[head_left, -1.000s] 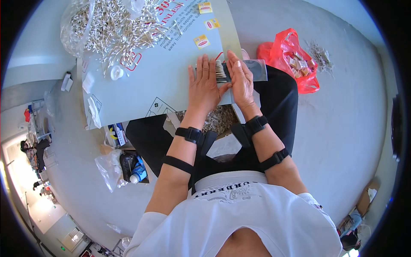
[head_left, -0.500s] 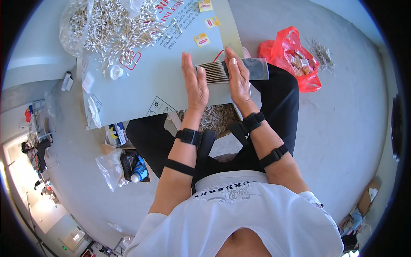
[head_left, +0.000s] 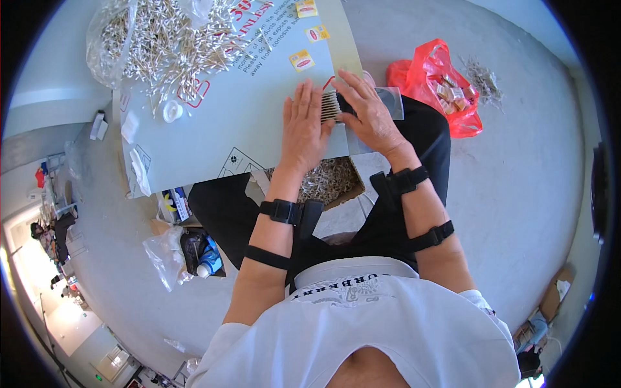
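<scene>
A short row of cotton swabs (head_left: 330, 106) lies side by side near the table's right front edge, between my two hands. My left hand (head_left: 303, 129) is laid flat over the swabs' left ends, fingers stretched out. At their other end my right hand (head_left: 374, 121) is spread, its fingers over a dark piece and a clear plastic bag (head_left: 393, 102). How far the swabs reach into that bag is hidden under the right hand. A big heap of loose cotton swabs (head_left: 171, 52) spills from a clear bag at the table's far left.
On the printed sheet covering the table (head_left: 226, 116) are several small yellow-and-white labels (head_left: 301, 60) and a white round lid (head_left: 172, 111). A box of swabs (head_left: 333, 181) sits below the front edge. On the floor at right stands a red plastic bag (head_left: 420, 68) holding small packs.
My left hand has moved right, from beside the swabs onto their left ends. The right hand has turned from upright on edge to spread flatter, its wrist shifting right.
</scene>
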Motion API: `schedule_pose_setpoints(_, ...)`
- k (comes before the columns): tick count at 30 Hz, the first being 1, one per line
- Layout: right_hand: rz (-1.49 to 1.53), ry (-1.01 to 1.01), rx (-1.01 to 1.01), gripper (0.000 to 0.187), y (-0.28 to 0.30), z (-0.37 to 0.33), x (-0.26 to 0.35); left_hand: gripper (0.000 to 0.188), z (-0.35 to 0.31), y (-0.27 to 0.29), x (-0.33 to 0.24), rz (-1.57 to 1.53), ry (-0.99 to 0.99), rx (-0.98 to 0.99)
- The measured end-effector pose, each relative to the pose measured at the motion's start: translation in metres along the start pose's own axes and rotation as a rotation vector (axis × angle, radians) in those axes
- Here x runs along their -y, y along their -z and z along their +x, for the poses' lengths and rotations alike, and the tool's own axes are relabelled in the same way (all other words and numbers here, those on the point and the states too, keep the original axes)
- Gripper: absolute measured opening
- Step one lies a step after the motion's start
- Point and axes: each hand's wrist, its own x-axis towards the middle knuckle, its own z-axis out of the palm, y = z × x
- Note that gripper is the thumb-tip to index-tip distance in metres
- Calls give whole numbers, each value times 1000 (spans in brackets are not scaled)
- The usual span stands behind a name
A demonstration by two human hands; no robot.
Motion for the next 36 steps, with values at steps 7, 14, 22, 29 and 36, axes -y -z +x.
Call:
schedule_pose_setpoints(7, -229, 159, 138, 53, -8, -18, -9, 75, -11, -4, -12, 167, 18, 83)
schedule_pose_setpoints(14, -24, -68, -172, 29, -6, -22, -5, 75, -11, -5, -11, 176, 39, 118)
schedule_pose_setpoints(22, -272, -287, -49, 6, 0, -15, 0, 76, -13, -8, -8, 150, 18, 76)
schedule_pose_setpoints(29, -631, -268, 421, 13, -3, 20, 36, 76, -16, -15, -2, 117, -21, -21)
schedule_pose_setpoints(36, -705, -256, 563, 12, -7, 37, 48, 79, -16, -13, -4, 135, -23, -27)
